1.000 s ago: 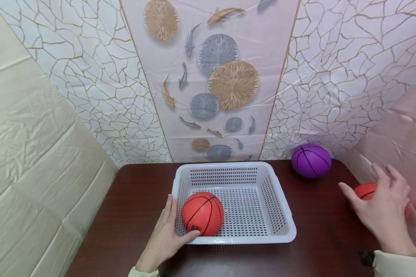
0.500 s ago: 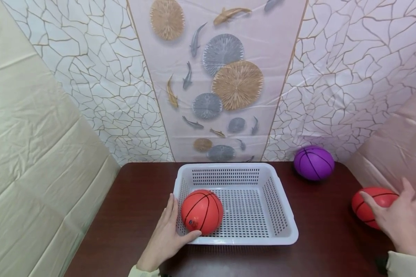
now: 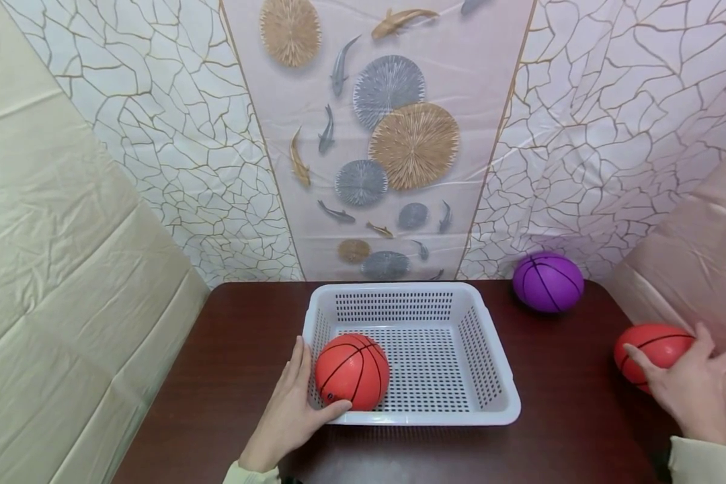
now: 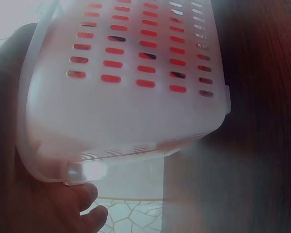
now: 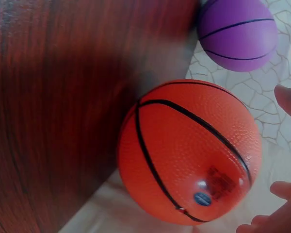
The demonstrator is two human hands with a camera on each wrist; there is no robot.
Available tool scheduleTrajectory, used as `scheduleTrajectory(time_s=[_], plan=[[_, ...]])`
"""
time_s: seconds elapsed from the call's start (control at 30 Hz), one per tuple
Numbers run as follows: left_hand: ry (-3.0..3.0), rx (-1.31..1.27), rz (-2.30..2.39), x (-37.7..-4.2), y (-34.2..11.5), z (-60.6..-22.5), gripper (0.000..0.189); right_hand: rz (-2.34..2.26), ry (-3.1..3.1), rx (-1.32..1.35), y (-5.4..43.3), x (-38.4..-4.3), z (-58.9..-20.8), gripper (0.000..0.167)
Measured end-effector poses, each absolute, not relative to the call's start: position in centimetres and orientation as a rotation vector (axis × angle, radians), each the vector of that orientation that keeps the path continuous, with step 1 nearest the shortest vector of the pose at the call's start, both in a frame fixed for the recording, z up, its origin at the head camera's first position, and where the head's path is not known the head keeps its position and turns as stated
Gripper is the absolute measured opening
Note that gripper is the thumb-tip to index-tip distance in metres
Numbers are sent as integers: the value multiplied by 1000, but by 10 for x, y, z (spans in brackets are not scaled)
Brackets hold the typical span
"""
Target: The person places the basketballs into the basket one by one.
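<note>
A white slotted plastic basket stands on the dark table, a red toy basketball inside its near left corner. My left hand rests on that corner, fingers straight along the left rim and thumb over the front rim. In the left wrist view the basket's wall shows red through its slots. My right hand is spread beside a second red basketball at the table's right edge, its thumb overlapping the ball in the head view. The right wrist view shows a gap between fingers and the ball.
A purple basketball lies at the back right corner of the brown table. Patterned cloth hangs behind the table, with beige cloth on the left side and more on the right.
My right hand moves off to the right of the second red ball, uncovering more of it, then edges back slightly left. The left hand stays on the basket; the ball inside turns slightly.
</note>
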State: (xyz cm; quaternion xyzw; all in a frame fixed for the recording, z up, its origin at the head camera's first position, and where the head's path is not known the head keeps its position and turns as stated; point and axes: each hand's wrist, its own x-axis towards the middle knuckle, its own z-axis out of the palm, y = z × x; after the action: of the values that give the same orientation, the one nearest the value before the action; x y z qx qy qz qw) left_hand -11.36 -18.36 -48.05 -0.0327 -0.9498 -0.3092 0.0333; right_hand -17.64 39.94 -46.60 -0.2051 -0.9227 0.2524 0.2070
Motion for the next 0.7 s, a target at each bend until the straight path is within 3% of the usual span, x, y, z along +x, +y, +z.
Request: scheduleTrajectory(time_s=[0.7], plan=[[-2921,-120,-942,-114,-183,-480,124,666,-2661,-604,404,-180,-485,117]])
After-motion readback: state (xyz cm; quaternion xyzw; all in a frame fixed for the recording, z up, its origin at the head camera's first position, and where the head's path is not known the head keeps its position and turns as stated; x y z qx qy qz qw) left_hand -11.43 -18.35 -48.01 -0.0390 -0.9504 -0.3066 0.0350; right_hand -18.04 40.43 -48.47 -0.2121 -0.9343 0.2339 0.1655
